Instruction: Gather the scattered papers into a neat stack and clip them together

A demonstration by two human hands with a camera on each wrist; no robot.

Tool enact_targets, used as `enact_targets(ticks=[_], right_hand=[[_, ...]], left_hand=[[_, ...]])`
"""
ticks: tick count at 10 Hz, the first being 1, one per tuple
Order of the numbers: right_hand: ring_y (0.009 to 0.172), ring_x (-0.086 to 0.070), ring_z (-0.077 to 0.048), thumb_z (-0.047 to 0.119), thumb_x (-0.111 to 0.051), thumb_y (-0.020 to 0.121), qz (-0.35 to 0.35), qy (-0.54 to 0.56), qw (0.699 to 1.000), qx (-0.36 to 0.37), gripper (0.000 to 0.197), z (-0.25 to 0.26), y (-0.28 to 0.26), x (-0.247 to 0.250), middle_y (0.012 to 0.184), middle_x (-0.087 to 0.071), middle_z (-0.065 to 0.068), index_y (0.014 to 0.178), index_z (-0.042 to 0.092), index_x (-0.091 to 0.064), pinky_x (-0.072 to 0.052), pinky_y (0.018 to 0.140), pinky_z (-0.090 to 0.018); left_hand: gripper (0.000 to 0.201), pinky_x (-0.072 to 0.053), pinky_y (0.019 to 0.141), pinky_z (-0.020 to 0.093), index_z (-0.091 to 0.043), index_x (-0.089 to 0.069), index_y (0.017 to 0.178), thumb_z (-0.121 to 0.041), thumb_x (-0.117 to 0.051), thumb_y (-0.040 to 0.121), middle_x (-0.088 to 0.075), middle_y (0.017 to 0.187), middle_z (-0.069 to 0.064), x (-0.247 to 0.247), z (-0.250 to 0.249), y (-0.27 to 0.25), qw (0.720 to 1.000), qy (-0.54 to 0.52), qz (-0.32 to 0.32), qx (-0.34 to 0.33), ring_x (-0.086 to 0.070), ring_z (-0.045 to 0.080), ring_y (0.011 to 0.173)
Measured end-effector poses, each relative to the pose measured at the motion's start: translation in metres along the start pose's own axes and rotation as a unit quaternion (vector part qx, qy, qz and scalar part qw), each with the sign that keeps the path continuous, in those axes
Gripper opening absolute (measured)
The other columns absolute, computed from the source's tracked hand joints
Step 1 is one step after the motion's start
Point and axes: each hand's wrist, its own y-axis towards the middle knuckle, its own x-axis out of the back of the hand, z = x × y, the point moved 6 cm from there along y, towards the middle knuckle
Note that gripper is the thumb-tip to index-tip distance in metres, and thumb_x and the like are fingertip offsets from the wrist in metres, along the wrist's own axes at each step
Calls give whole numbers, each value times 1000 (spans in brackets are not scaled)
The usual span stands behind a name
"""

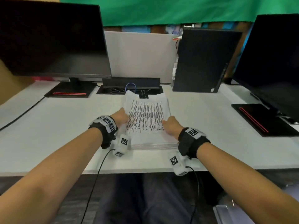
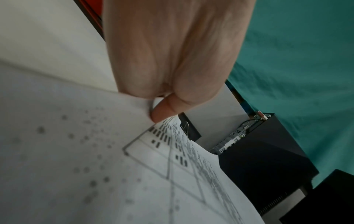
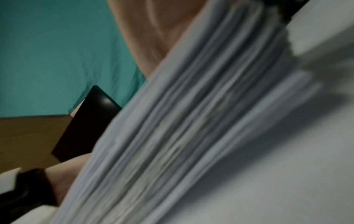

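Observation:
A thick stack of printed papers (image 1: pixel 146 120) lies in the middle of the white desk (image 1: pixel 56 126), its top sheet covered in a table of text. My left hand (image 1: pixel 124 117) grips the stack's left edge; in the left wrist view its thumb (image 2: pixel 162 109) presses on the top sheet (image 2: pixel 95 166). My right hand (image 1: pixel 169 124) holds the right edge, thumb on top. The right wrist view shows the stack's layered side (image 3: pixel 182 128) close up and blurred, with the hand (image 3: pixel 159 30) behind it. A black binder clip (image 1: pixel 143 95) (image 2: pixel 185 126) sits at the stack's far edge.
A dark monitor (image 1: pixel 51 39) stands at the back left and another (image 1: pixel 271 62) at the right, each on a black base. A black computer tower (image 1: pixel 203 60) is behind the stack on the right. An open cable tray (image 1: pixel 116 90) lies just beyond the papers.

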Motion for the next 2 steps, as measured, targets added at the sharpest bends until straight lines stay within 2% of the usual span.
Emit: enact_targets(ticks=[1, 2], right_hand=[[119, -55, -38, 27, -44, 103, 39, -57, 998, -5, 49, 6, -12, 10, 134, -54, -25, 134, -11, -44, -47, 95, -37], [134, -45, -35, 51, -44, 99, 49, -103, 993, -15, 74, 19, -15, 37, 152, -39, -17, 151, 1, -28, -41, 106, -39]], left_hand=[[53, -44, 98, 42, 6, -32, 140, 10, -43, 88, -44, 136, 29, 0, -4, -14, 1000, -19, 12, -10, -50, 41, 119], [41, -49, 89, 42, 13, -43, 130, 2, -48, 90, -56, 119, 28, 12, -2, -14, 995, -89, 37, 10, -55, 30, 91]])
